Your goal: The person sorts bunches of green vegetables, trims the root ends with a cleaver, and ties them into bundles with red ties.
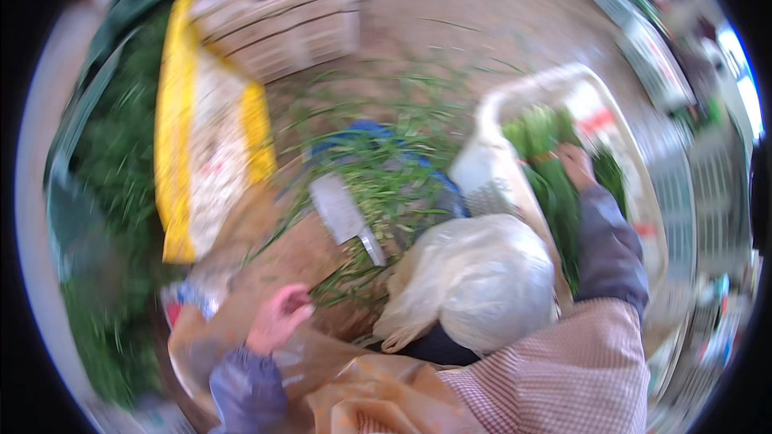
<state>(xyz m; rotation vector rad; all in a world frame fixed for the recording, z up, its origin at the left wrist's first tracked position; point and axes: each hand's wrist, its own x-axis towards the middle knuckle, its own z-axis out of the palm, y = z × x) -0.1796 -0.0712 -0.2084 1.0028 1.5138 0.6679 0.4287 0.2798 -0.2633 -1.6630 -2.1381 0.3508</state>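
Note:
My right hand (576, 164) is down inside a white plastic crate (493, 154), against bundles of long green garlic chives or similar stalks (546, 178). A reddish band ties the bundle beside it; blur hides whether the fingers grip. Over the lap, at lower left, my left hand (282, 319) hangs with curled fingers apart and nothing in them. Ahead of it a cleaver (338, 208) with a metal handle lies on a brown surface, its blade pointing away. Loose green trimmings (392, 175) are heaped around the blade, partly over blue material (443, 187).
Clear plastic sheeting (494, 277) covers my right knee, against the crate. A yellow and white woven sack (178, 193) stands left, beside a mass of leafy greens (120, 150). Stacked pale crates (283, 18) rise behind. More crates (669, 193) line the right side.

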